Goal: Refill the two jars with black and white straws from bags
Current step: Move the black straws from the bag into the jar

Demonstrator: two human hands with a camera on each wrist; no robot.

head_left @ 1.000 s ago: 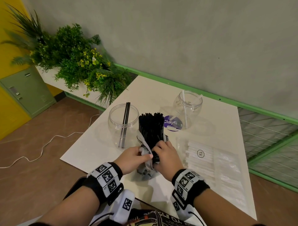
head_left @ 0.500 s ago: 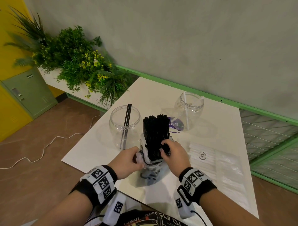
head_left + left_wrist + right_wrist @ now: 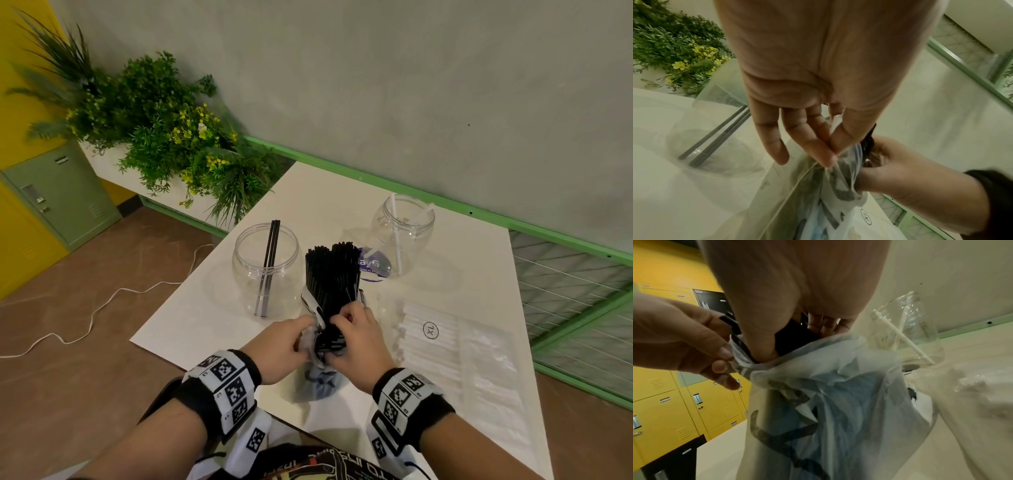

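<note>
A thick bundle of black straws (image 3: 334, 277) stands upright, its lower part still in a thin printed plastic bag (image 3: 320, 380) (image 3: 838, 402). My right hand (image 3: 356, 339) grips the bundle near the bag's mouth. My left hand (image 3: 284, 342) pinches the bag's edge (image 3: 835, 146) between thumb and fingers. A clear jar (image 3: 265, 265) with two black straws stands left of the bundle. Another clear jar (image 3: 404, 233) holding white straws (image 3: 906, 340) stands behind to the right. A flat clear bag of white straws (image 3: 452, 342) lies on the table at right.
The white table (image 3: 205, 308) ends close on the left and near sides. Green plants (image 3: 154, 130) fill a planter at back left. A white cable (image 3: 85, 315) trails over the brown floor. Yellow lockers (image 3: 674, 386) stand to the left.
The black bundle has risen further out of the bag. My right hand regripped it lower while the left pulled the bag's edge down.
</note>
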